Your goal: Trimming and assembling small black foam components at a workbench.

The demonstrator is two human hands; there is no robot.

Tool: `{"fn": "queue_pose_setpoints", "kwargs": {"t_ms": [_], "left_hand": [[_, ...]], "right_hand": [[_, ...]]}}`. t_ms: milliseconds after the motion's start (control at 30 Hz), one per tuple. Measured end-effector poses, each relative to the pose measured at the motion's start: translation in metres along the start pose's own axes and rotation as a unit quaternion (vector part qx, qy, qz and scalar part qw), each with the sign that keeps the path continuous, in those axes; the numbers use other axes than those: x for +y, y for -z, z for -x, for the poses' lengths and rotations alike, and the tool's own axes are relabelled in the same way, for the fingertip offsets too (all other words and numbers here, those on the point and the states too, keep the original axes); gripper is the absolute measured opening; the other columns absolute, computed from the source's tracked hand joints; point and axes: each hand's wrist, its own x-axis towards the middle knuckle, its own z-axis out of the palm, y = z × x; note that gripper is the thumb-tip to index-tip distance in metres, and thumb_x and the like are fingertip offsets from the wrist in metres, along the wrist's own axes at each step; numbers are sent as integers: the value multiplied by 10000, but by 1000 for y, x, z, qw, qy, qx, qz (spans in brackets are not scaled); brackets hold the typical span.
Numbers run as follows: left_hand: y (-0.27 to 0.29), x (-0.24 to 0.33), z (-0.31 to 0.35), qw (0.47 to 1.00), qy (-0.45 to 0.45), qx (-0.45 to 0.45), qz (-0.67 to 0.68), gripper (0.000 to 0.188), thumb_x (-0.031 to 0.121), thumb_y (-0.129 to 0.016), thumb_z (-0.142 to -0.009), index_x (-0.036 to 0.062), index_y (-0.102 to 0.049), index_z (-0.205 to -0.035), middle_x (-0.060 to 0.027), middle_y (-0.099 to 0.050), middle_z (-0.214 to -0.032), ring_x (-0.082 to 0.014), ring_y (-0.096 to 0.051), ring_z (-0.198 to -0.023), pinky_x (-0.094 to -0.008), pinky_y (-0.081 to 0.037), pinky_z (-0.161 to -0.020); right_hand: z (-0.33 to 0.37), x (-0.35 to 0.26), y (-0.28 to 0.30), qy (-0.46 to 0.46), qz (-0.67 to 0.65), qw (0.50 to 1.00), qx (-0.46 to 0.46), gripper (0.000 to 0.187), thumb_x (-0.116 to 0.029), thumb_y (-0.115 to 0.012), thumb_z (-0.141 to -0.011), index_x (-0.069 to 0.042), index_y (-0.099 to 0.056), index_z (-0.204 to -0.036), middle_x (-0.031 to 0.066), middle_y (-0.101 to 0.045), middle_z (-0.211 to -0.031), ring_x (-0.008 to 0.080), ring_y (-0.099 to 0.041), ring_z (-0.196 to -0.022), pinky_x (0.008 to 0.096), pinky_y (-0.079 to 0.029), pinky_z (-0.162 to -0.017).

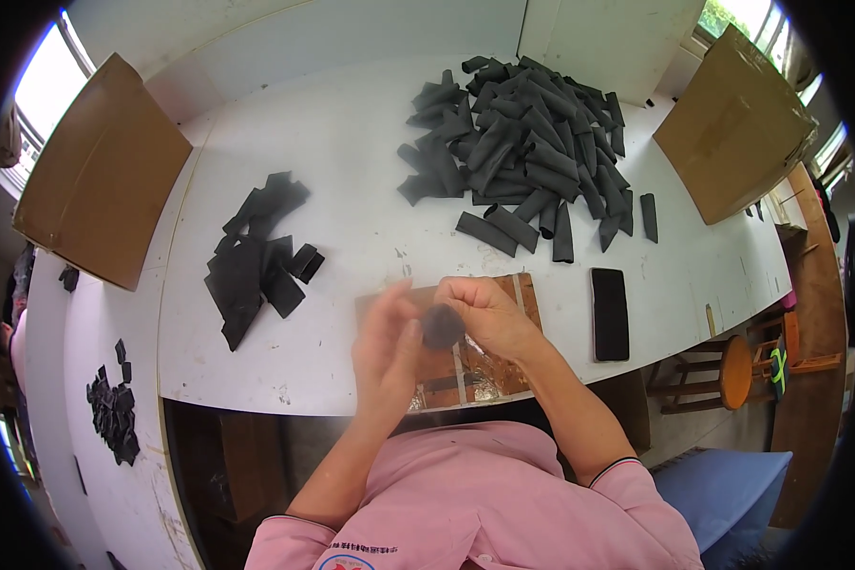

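Note:
My right hand [489,313] is closed on a dark grey fabric tube [443,327], whose rounded end faces up toward me. Close by on its left is my left hand [387,342], blurred, fingers stretched upward and thumb near the tube's edge; whether it touches is hard to tell. Both hands are above a brown board [503,366] with strips of clear tape at the table's front edge. Beyond them lies a big heap of similar dark grey tubes [532,133]. To the left is a smaller pile of flat black pieces [242,275].
A black phone [610,315] lies right of the board on the white table [332,190]. Cardboard boxes stand at the left [104,171] and right [736,128]. More black pieces [112,413] rest on a side table. A wooden stool [734,372] and a blue chair cover [731,494] are at the right.

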Motion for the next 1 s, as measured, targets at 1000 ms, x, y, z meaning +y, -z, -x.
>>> {"fn": "queue_pose_setpoints", "kwargs": {"t_ms": [1000], "left_hand": [[-10, 19, -27, 981, -27, -176, -81, 162, 34, -602, -714, -16, -577, -866, -111, -575, -831, -198, -551, -778, -272, -436, -696]], "right_hand": [[21, -3, -10, 200, 495, 843, 66, 239, -202, -490, -852, 1, -557, -747, 160, -557, -738, 351, -539, -651, 365, -455, -575]]}}
